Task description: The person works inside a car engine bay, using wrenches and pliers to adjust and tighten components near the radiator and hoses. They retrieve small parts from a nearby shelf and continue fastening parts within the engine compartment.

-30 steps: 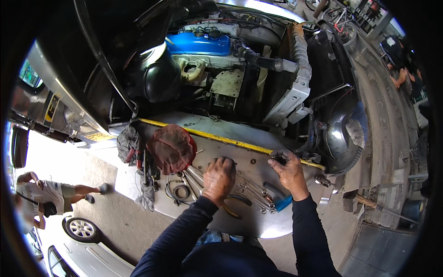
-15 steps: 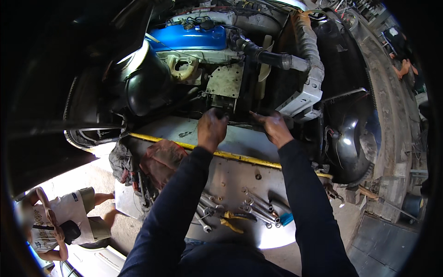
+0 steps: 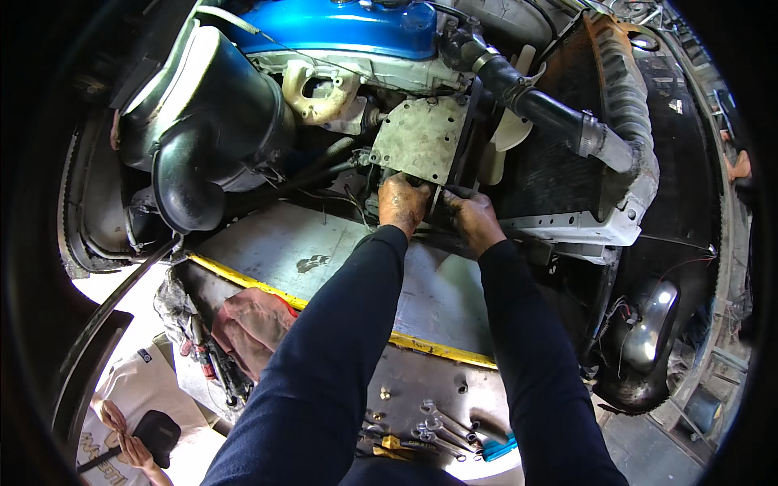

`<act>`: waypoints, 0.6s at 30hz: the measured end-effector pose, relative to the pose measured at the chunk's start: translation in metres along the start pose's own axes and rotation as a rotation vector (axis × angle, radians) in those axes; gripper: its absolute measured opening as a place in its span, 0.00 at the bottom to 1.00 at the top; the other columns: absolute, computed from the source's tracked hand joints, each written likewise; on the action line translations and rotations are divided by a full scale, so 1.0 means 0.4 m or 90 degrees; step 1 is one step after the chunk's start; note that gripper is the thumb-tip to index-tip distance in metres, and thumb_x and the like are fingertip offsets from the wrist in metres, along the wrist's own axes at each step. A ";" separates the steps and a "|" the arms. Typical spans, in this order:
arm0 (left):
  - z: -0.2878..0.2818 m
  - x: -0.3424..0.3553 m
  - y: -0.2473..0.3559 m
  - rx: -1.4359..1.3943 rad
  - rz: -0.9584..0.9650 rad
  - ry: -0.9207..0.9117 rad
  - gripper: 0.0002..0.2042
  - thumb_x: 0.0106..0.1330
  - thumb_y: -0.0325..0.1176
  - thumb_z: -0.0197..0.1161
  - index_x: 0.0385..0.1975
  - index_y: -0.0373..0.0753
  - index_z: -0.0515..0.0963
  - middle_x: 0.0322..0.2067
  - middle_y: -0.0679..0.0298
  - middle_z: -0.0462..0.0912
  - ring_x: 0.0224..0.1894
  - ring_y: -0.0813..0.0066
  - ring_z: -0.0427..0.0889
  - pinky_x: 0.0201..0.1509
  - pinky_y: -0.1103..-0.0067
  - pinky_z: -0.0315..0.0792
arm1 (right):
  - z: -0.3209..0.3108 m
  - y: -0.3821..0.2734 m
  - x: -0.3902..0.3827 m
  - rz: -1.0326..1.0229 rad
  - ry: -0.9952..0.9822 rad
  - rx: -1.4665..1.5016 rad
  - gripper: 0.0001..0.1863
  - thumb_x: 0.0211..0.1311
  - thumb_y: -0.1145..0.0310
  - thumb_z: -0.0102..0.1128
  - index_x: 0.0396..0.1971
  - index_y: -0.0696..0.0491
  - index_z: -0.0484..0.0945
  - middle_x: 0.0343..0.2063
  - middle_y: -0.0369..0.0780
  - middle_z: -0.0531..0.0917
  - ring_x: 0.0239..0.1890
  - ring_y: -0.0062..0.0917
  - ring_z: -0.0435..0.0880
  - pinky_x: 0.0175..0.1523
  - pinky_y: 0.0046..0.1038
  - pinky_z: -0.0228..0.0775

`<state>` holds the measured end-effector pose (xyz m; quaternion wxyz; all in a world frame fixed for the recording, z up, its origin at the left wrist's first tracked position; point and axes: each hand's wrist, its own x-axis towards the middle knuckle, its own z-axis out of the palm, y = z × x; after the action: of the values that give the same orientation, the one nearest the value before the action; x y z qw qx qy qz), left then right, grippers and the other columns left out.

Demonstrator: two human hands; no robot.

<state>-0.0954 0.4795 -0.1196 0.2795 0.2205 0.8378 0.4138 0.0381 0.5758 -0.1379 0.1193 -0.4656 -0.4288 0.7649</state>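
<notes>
My left hand [image 3: 403,202] is closed just under the front edge of a pale metal plate [image 3: 421,136] with several holes, on the engine's side. Its fingertips are hidden below the plate, so what they grip cannot be made out. Right beside it, my right hand [image 3: 474,217] is closed too, thumb and fingers pinched near a thin, light metal strip [image 3: 436,199]; whether it holds this is unclear. Behind the plate runs the engine, with a blue valve cover [image 3: 340,28] and a cream manifold pipe [image 3: 318,95].
Right of my hands are a black hose [image 3: 551,113] and the radiator [image 3: 551,174]; left, a black air-filter canister [image 3: 223,113]. Nearer lie a yellow-edged panel [image 3: 446,350], a reddish rag [image 3: 251,328] and several wrenches [image 3: 446,429]. Another person's hands [image 3: 130,441] show at lower left.
My view has moved closer to the engine bay. Both hands have reached farther in and come closer together, up against the plate's front edge.
</notes>
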 end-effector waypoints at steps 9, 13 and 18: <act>-0.023 -0.002 0.017 -0.057 0.005 -0.081 0.18 0.58 0.34 0.75 0.44 0.30 0.84 0.39 0.48 0.89 0.41 0.57 0.89 0.50 0.69 0.79 | -0.033 -0.014 -0.019 -0.030 -0.051 -0.005 0.14 0.71 0.69 0.64 0.51 0.60 0.82 0.42 0.37 0.87 0.40 0.21 0.84 0.49 0.26 0.78; -0.026 0.039 -0.032 -0.132 -0.023 -0.174 0.17 0.59 0.31 0.76 0.46 0.29 0.84 0.40 0.55 0.90 0.39 0.69 0.87 0.50 0.74 0.78 | -0.026 -0.013 -0.009 -0.016 -0.060 0.022 0.15 0.71 0.68 0.65 0.52 0.60 0.82 0.43 0.36 0.87 0.42 0.21 0.84 0.50 0.26 0.78; -0.030 0.055 -0.039 -0.163 -0.022 -0.242 0.17 0.59 0.30 0.76 0.46 0.29 0.84 0.41 0.55 0.90 0.41 0.70 0.86 0.52 0.75 0.77 | -0.058 -0.002 0.010 -0.018 -0.066 -0.006 0.16 0.70 0.66 0.66 0.52 0.59 0.82 0.43 0.34 0.86 0.41 0.18 0.83 0.48 0.25 0.77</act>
<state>-0.1219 0.4771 -0.1324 0.4651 0.2426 0.7147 0.4627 0.0545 0.5914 -0.1443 0.1052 -0.4200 -0.4445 0.7842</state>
